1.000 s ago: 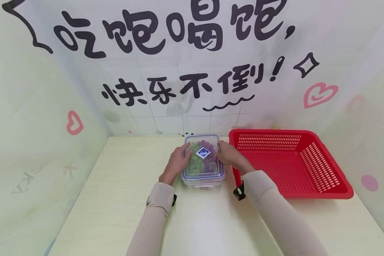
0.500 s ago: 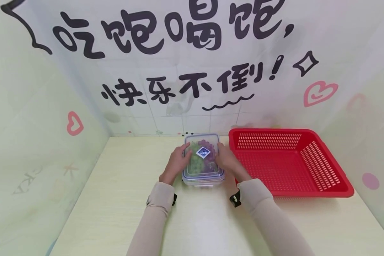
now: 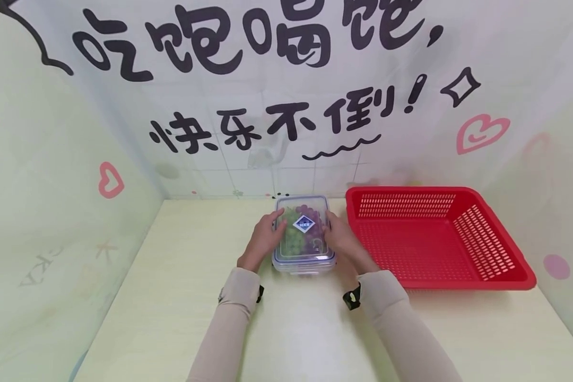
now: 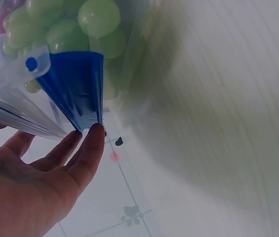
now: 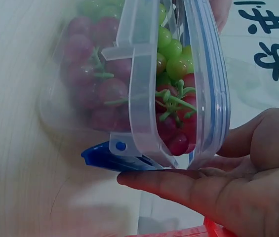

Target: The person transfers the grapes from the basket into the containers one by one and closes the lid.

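Note:
A clear lidded food container (image 3: 303, 261) holds green grapes (image 4: 99, 18) and purple grapes (image 5: 80, 47), with a diamond label on its lid (image 3: 303, 224). At its left side my left hand (image 3: 262, 239) lays its thumb on the lid, its fingertips at a blue latch (image 4: 77, 84). Opposite, my right hand (image 3: 341, 236) holds the lid's edge with the thumb, one finger along another blue latch (image 5: 104, 157). That latch points down, away from the lid. Between the container's band and the lid, grapes and a green stem show clearly in the right wrist view.
A red perforated basket (image 3: 458, 284) stands right of the container, close to my right arm. The pale wooden table (image 3: 172, 297) runs up to a printed wall sheet (image 3: 196, 175) just behind the container.
My right wrist has drawn slightly inward, its fingers still at the container's right side. The left hand keeps its hold, and the head view has shifted a little.

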A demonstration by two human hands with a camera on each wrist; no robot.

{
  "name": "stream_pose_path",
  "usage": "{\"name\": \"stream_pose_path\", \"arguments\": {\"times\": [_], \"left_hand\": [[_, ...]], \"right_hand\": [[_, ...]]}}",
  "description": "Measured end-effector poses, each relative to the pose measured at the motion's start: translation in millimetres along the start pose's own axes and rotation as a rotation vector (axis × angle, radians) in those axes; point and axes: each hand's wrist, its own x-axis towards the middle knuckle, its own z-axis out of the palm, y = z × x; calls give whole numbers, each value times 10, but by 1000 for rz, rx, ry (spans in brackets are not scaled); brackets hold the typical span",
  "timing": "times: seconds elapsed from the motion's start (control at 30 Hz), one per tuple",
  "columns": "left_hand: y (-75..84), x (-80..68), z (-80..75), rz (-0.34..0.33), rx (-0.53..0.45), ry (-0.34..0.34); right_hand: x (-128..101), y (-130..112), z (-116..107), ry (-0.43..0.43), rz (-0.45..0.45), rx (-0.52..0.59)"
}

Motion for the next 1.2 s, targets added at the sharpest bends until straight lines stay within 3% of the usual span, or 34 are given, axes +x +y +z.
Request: {"name": "stream_pose_path", "arguments": {"times": [0.23,0.77,1.2], "left_hand": [[-8,34,1,3,4,-3],[-109,49,93,-19,-61,-9],[-114,1,95,-49,-63,11]], "right_hand": [[44,26,25,-17,18,7],[60,106,182,122,46,-22],[9,93,263,228,72,55]]}}
